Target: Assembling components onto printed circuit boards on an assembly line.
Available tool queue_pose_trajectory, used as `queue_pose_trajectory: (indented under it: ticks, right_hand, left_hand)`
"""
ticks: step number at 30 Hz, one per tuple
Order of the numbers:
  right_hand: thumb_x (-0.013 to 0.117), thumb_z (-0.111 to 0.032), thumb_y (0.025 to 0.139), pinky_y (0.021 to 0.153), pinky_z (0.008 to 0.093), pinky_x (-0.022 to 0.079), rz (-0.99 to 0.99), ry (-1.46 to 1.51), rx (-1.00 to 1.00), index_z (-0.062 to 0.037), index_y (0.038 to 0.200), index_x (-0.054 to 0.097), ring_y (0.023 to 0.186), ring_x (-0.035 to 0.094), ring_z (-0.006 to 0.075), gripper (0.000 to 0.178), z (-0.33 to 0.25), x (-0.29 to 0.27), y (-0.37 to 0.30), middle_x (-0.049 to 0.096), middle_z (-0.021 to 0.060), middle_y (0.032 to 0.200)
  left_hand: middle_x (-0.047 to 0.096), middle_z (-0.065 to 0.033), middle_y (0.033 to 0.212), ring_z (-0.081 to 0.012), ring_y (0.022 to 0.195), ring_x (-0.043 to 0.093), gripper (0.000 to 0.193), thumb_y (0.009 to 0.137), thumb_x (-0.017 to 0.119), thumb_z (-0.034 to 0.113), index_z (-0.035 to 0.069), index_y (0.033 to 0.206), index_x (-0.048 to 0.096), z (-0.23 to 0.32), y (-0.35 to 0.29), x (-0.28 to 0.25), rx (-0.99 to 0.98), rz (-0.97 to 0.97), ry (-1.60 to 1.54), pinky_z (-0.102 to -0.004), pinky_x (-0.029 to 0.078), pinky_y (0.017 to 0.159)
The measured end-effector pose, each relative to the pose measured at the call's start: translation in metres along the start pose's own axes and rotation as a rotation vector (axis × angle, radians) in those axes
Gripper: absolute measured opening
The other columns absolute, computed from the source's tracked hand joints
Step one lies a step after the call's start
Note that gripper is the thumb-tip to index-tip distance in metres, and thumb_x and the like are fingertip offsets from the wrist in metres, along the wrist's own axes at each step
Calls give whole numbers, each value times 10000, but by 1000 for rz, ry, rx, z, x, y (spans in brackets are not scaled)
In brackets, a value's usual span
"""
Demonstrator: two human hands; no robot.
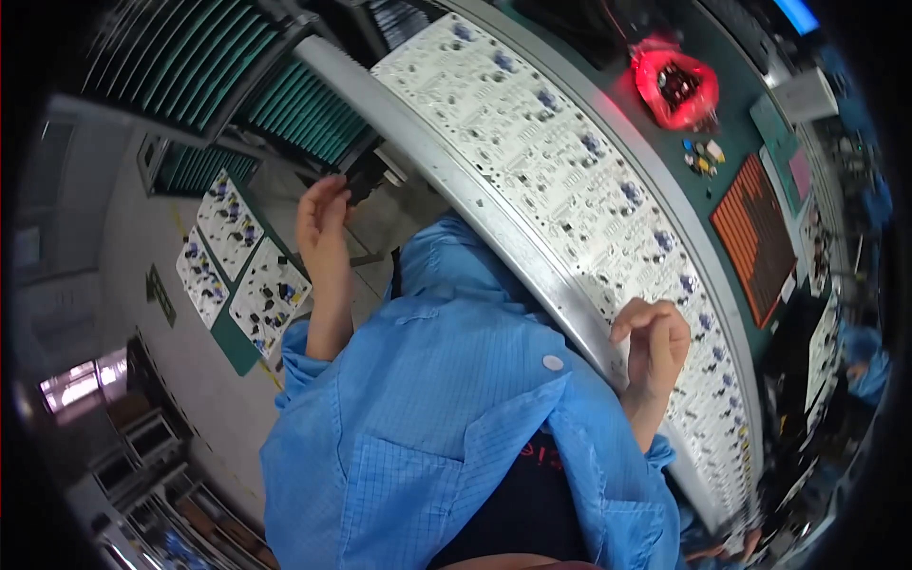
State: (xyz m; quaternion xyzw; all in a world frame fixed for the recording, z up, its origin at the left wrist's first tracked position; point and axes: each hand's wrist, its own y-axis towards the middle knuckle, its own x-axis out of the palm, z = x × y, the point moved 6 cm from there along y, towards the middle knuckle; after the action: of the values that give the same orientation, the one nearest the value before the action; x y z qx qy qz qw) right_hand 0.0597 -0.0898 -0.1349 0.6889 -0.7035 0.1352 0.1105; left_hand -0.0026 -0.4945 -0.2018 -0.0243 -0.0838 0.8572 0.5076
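My left hand (323,228) is raised in the air near the dark racks, away from the boards. Its fingers are loosely bent and apart from the thumb, with nothing visible in them. My right hand (655,342) is over the near edge of a long row of white circuit boards (532,161), close to the metal rail. Its fingers are curled inward, and whatever they may hold is hidden. Dark and bluish components stand on the boards, with a line of blue-violet parts along the far side.
A silver metal rail (456,180) runs between me and the boards. On the green bench beyond are a red bag of dark parts (676,87), loose small components (703,157) and an orange-brown slotted tray (755,242). Slotted racks (304,104) and populated white boards (269,299) are at left.
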Motion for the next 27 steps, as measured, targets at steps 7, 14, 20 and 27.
queue_pose_trajectory:
  ticks: [7,14,20,27]
  right_hand:
    - [517,-132,977,685,268,462,143,-502,7,34,987,619,739,594,159,195,-7,6,-9,650,120,814]
    - [501,-67,969,716,255,473,372,-709,-67,28,1049,624,750,608,135,175,-24,3,-21,663,101,823]
    - [509,-47,950,726,273,502,460,-730,-49,36,1043,632,768,632,160,175,-19,-3,-27,668,116,818]
    - [507,-70,963,726,276,525,440,-709,-69,43,1049,627,760,628,154,185,-11,6,-14,661,107,806]
  left_hand:
    - [494,-195,1325,-367,1294,401,367,909,538,126,6,1256,529,65,3,121,890,-290,747,-451,314,1073]
    - [503,-260,1306,-441,1330,327,412,922,507,211,-38,1250,529,50,127,141,938,-32,954,-555,150,1124]
    - [658,-260,1013,-476,1217,455,446,971,384,306,-45,1063,644,41,154,150,590,-228,1085,-593,112,1121]
    - [668,-235,968,-451,1089,553,399,965,394,274,-18,957,666,43,158,144,658,-187,1096,-607,150,1098]
